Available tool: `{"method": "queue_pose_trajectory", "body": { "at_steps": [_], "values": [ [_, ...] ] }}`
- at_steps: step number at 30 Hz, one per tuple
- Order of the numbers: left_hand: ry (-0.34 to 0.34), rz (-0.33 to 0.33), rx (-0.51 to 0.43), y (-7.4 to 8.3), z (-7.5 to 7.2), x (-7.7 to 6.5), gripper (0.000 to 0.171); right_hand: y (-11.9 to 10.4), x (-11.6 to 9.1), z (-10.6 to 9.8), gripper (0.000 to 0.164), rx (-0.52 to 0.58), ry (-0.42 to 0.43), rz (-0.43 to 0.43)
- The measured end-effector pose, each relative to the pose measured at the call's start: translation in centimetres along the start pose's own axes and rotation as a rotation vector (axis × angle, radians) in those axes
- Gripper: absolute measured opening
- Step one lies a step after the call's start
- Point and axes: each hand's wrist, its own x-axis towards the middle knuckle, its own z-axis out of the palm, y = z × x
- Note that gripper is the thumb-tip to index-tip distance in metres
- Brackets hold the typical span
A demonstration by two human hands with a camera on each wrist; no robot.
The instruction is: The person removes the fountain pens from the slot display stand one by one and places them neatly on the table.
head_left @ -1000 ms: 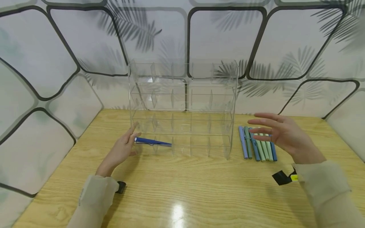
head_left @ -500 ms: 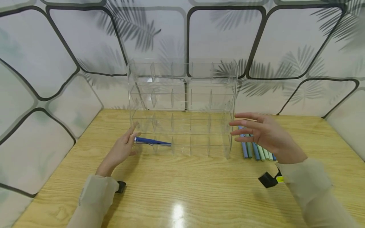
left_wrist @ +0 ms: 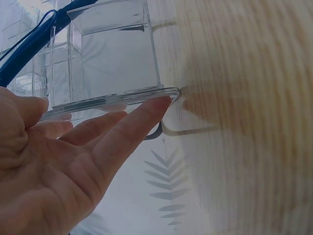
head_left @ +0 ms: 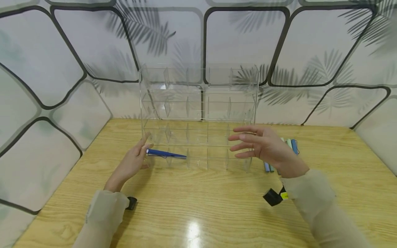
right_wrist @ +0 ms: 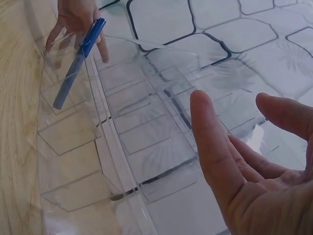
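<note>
A clear acrylic rack (head_left: 198, 137) with tiered rows of compartments stands against the wall. One blue pen (head_left: 165, 154) lies slanted in its lowest row at the left, the clip end by my left thumb. My left hand (head_left: 130, 167) touches the rack's left side panel (left_wrist: 112, 99), its fingers mostly straight along the outside and the thumb at the front edge. My right hand (head_left: 268, 148) hovers in front of the rack's right end, fingers spread and holding nothing. Several blue and green pens (head_left: 291, 144) lie on the table, partly hidden behind that hand.
The wooden table (head_left: 192, 203) reaches back to a patterned wall (head_left: 245, 41). The row of pens is right of the rack. A black wrist camera (head_left: 273, 197) hangs under the right sleeve.
My right hand has moved left, from over the row of pens to the front of the rack's right end. The left hand, the rack and the slanted pen have stayed in place.
</note>
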Motion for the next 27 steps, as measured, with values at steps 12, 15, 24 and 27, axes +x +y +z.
{"method": "queue_pose_trajectory", "body": {
  "at_steps": [12,15,24,27],
  "values": [
    [-0.004,0.003,0.001,0.0,0.0,-0.1,0.055,1.4,2.4,3.1,0.045,-0.011,-0.012,0.080],
    [-0.006,0.001,0.000,0.1,0.0,-0.1,0.055,1.8,3.0,3.7,0.047,-0.007,-0.012,0.083],
    [-0.016,-0.020,-0.011,0.1,0.0,0.0,0.056,3.3,4.5,5.4,0.046,-0.004,-0.027,0.103],
    [-0.016,-0.024,-0.010,0.1,0.0,0.0,0.056,3.5,4.9,6.0,0.046,0.000,-0.033,0.116]
  ]
}}
